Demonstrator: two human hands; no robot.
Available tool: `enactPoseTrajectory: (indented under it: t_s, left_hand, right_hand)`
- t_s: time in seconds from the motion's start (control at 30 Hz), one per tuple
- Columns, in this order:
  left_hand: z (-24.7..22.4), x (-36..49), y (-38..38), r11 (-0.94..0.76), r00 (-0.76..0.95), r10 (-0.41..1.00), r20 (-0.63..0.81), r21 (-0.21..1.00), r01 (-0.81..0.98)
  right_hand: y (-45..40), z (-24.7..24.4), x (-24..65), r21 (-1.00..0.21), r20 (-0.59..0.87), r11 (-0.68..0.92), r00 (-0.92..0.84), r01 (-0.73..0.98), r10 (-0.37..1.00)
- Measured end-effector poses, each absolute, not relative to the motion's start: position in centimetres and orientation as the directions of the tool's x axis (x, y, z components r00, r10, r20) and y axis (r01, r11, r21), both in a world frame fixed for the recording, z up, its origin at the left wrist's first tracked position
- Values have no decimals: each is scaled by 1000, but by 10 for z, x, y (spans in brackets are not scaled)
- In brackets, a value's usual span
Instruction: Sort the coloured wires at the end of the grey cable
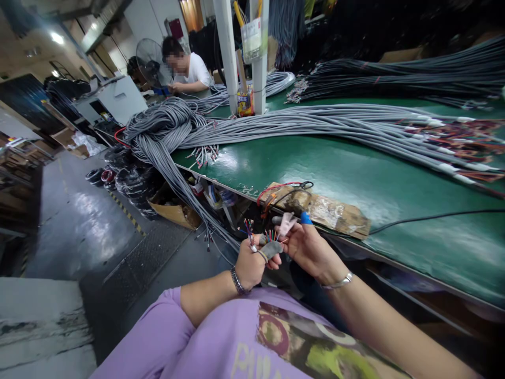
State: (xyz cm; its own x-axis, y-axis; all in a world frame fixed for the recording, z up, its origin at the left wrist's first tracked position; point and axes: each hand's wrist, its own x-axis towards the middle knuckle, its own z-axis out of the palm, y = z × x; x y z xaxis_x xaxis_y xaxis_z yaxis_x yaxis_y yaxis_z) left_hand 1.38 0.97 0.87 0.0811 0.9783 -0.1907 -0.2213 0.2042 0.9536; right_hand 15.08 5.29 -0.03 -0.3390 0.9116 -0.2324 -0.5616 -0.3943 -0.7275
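Observation:
Closed round the end of a grey cable, my left hand [255, 261] has thin colored wires [270, 235] fanning out above its thumb, which wears a grey finger cover. More colored wire ends [248, 230] stick up behind that hand. My right hand [305, 247] is beside it, its fingertips bent close to the wires, with blue tape on one digit. A small pale pink piece [287, 223] shows at the right fingers; whether it is a finger wrap or a held item is unclear. Both hands are in front of the table's near edge.
Long grey cables [276, 126] lie across the green table [355, 168] and hang over its left end. A taped wooden board [327, 213] with red and black leads sits at the near edge. Black cables [394, 76] lie farther back. Another person [195, 73] sits beyond, near a fan.

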Motion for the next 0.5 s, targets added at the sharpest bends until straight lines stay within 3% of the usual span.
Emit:
enactPoseTrajectory:
  t_s: [0.3,0.5]
  left_hand:
    - [11,16,16,111,-38,991,-124,962,-249]
    - [15,23,19,162,-52,983,-179,959,-233]
  right_hand:
    - [51,-2,152,-657,-309,-424,-291,-623,905]
    - [53,-7,151,-735,-246,-349,-252,-581,936]
